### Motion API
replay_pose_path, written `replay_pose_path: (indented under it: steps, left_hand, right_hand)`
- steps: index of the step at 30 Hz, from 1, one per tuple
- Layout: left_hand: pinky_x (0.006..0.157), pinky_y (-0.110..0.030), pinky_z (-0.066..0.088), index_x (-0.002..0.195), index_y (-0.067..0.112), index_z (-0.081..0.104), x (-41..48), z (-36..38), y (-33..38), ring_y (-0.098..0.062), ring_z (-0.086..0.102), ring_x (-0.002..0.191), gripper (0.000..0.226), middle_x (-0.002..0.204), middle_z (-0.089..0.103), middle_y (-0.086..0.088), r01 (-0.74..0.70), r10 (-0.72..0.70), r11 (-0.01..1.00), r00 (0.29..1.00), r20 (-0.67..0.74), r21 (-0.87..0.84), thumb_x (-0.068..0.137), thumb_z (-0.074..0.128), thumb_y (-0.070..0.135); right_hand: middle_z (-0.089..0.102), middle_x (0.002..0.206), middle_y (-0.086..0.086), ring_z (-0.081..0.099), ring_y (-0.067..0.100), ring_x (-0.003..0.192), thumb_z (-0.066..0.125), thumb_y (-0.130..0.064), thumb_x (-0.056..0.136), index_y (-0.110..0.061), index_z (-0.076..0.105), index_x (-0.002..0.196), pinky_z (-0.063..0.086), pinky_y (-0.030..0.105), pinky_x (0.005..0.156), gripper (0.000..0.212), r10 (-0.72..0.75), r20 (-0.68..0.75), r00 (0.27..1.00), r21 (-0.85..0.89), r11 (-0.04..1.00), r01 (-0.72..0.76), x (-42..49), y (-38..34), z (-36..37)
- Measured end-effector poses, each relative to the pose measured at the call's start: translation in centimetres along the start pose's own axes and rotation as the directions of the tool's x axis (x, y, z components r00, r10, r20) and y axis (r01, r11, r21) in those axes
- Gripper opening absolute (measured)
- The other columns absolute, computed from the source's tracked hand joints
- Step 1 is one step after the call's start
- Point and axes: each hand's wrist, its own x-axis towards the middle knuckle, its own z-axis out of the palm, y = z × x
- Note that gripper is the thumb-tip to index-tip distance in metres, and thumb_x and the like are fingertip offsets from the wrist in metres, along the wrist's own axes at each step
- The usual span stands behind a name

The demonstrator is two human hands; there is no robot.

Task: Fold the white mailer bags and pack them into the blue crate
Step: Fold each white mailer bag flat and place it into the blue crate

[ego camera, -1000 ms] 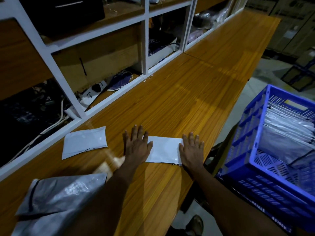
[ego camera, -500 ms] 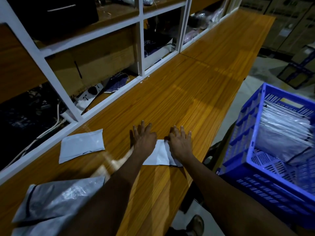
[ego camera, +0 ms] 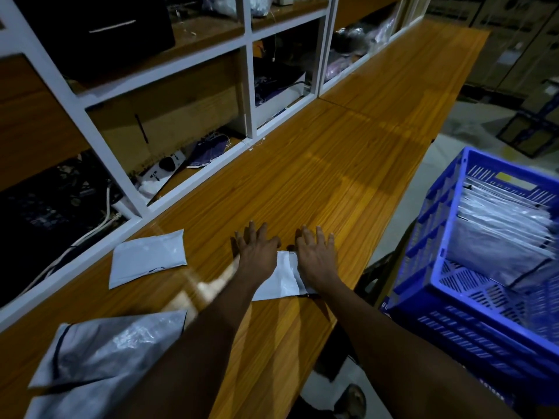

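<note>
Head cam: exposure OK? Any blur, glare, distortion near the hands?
Head view: dim overall, shelf bays nearly black; soft glare on the wooden counter; pale blurred smear by the left forearm; left hand, right hand and the white mailer bag under them look sharp; wide-angle bends the white shelf frame.

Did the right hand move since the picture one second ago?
Yes. Measured against the folded mailer lying still on the table, the right hand slid left, closer to the left hand.
</note>
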Motion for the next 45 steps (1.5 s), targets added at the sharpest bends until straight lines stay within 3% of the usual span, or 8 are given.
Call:
replay_pose_path:
  steps: [5,11,18,25,32,35,40,45]
  left_hand:
    - [0.113,-0.072,0.014,0.121,0.021,0.062,-0.4,-0.6,-0.4,-0.043,0.009,0.151,0.026,0.161,0.026,-0.014,-0.071,0.078,0.991,0.995,-0.061,0.118,0.102,0.046,0.028]
    - [0.114,-0.070,0.014,0.120,0.019,0.064,0.4,-2.8,1.2,-0.041,0.012,0.151,0.024,0.161,0.028,-0.013,-0.112,0.141,0.982,0.971,-0.191,0.155,0.099,0.054,0.025]
    - [0.113,-0.071,0.007,0.116,0.023,0.061,5.0,-7.8,5.6,-0.042,0.002,0.152,0.021,0.166,0.012,-0.013,-0.137,0.213,0.952,0.940,-0.268,0.275,0.099,0.053,0.031]
    - [0.112,-0.072,-0.002,0.126,0.022,0.054,10.5,-13.2,15.9,-0.043,-0.013,0.150,0.026,0.166,-0.009,-0.015,-0.261,0.358,0.904,0.896,-0.264,0.337,0.102,0.047,0.029]
    - [0.113,-0.073,-0.002,0.122,0.022,0.060,15.2,-15.8,30.2,-0.042,-0.008,0.151,0.025,0.167,0.003,-0.013,-0.461,0.529,0.847,0.781,-0.332,0.264,0.100,0.049,0.029]
    - [0.112,-0.072,-0.004,0.129,0.021,0.057,16.2,-14.8,36.5,-0.043,-0.008,0.151,0.032,0.167,0.003,-0.015,-0.535,0.607,0.792,0.743,-0.282,0.294,0.098,0.051,0.028]
    - [0.113,-0.070,-0.006,0.113,0.017,0.065,17.1,-11.1,43.7,-0.042,-0.010,0.151,0.020,0.167,0.005,-0.014,-0.651,0.686,0.727,0.705,-0.178,0.219,0.099,0.051,0.021]
    - [0.110,-0.075,0.003,0.094,0.015,0.071,17.3,-5.3,45.7,-0.047,0.009,0.150,0.009,0.161,0.027,-0.017,-0.663,0.687,0.724,0.719,-0.110,0.190,0.094,0.063,0.020]
  right_hand:
    - [0.038,0.154,0.020,0.031,0.048,0.141,0.052,-0.025,0.097,-0.002,0.055,0.134,0.026,0.068,0.111,0.043,-0.035,-0.093,0.995,0.033,0.999,0.038,0.0,1.2,-0.1]
    - [0.020,0.165,0.008,0.004,0.038,0.151,0.012,-0.047,0.094,-0.022,0.057,0.137,0.000,0.062,0.119,0.066,-0.048,-0.059,0.997,0.139,0.989,0.056,1.2,2.1,-3.9]
    - [0.049,0.148,0.010,0.028,0.035,0.145,0.013,-0.042,0.093,-0.012,0.076,0.091,0.015,0.058,0.118,0.070,0.037,-0.245,0.969,0.197,0.980,0.012,2.7,6.6,-8.1]
    - [0.046,0.152,0.008,0.026,0.033,0.148,0.025,-0.039,0.094,-0.012,0.077,0.087,0.011,0.056,0.120,0.059,0.196,-0.347,0.917,0.225,0.967,-0.122,2.6,16.8,-13.1]
    - [0.044,0.154,0.007,0.025,0.033,0.148,0.021,-0.041,0.087,-0.011,0.075,0.097,0.012,0.055,0.120,0.063,0.406,-0.425,0.809,0.233,0.913,-0.335,-0.7,30.1,-16.3]
    - [0.044,0.153,0.008,0.026,0.034,0.147,0.023,-0.040,0.088,-0.010,0.074,0.098,0.013,0.055,0.120,0.060,0.475,-0.419,0.774,0.233,0.880,-0.414,-3.6,35.6,-15.9]
    - [0.051,0.147,0.013,0.037,0.040,0.140,0.029,-0.036,0.094,-0.010,0.067,0.089,0.024,0.060,0.114,0.046,0.511,-0.433,0.743,0.215,0.859,-0.465,-7.8,42.3,-11.3]
    - [0.061,0.135,0.015,0.053,0.043,0.126,0.035,-0.033,0.091,-0.011,0.068,0.083,0.041,0.061,0.101,0.040,0.456,-0.409,0.790,0.133,0.887,-0.443,-9.6,45.1,-5.7]
